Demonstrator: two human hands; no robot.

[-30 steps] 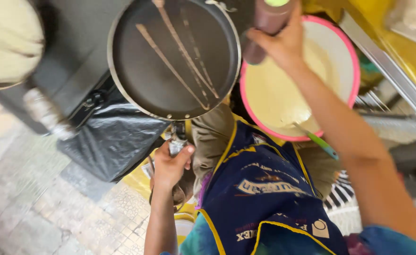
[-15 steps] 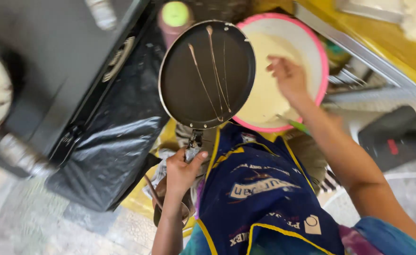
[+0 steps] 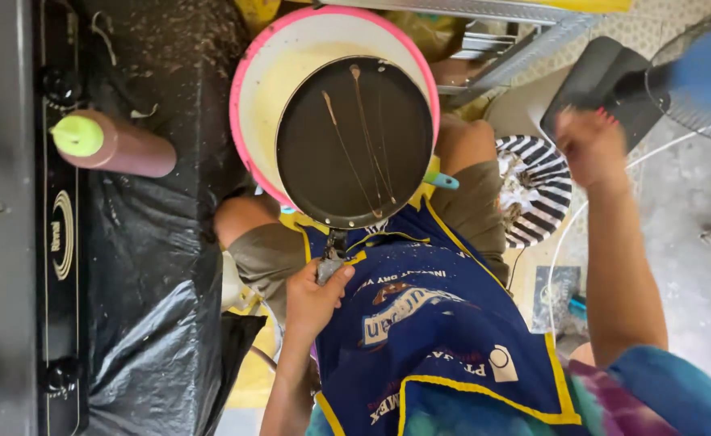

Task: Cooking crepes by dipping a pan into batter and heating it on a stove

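Our left hand [image 3: 316,297] fingers clench the stiff, fairly light frying pan [image 3: 355,141] by its handle just beyond them; our right hand [image 3: 591,145] blurs, grip untellable.

Matt dark pan over a glossy plastic basin

The round black frying pan [image 3: 355,141] looks matt and smooth, streaked with thin pale lines; the pink-rimmed round plastic basin [image 3: 252,97] shines; the crumpled black plastic sheet [image 3: 157,266] is glossy and speckled; the blue cloth apron with yellow edging [image 3: 444,323] looks matt.

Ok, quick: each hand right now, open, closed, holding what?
Left hand: closed on the handle of the black pan.
Right hand: raised, blurred, holds nothing visible; open or closed cannot be told.
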